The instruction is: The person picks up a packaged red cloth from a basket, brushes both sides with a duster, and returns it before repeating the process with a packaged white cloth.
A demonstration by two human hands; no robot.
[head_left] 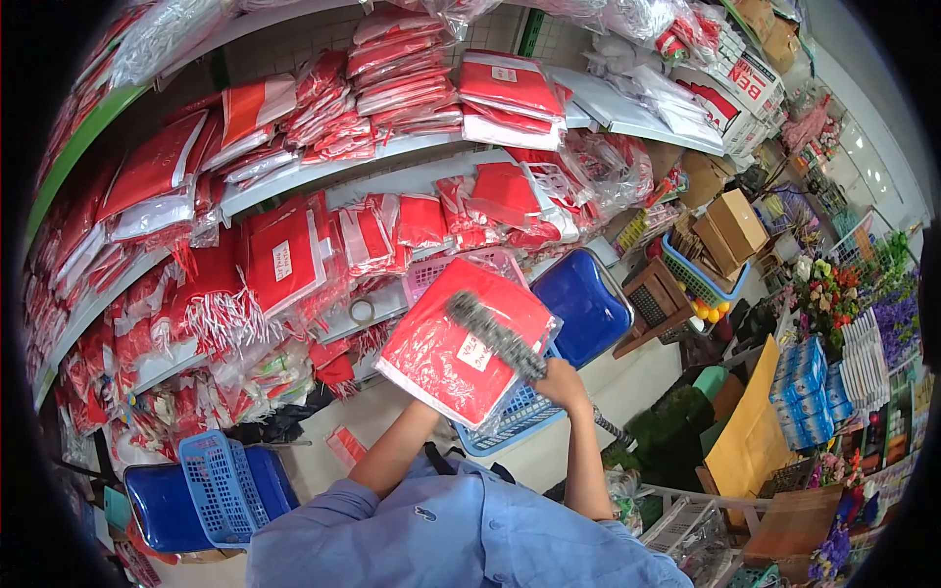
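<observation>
A large red and white package (431, 343) in clear plastic, with a small white label, is held up in front of my body. My left hand is hidden beneath it; only the forearm shows at its lower edge. My right hand (561, 384) is closed round the end of a grey fluffy duster (480, 323), which lies across the top of the package. Behind the package is a pink basket (505, 263), and a blue basket (510, 428) is partly covered below it.
Shelves (392, 162) with stacked red and white packages curve around the front and left. Blue stools (585, 304) stand right of the package and at lower left, where a blue basket (221, 485) rests. Cardboard boxes (733, 227) and flowers (833, 294) are at the right.
</observation>
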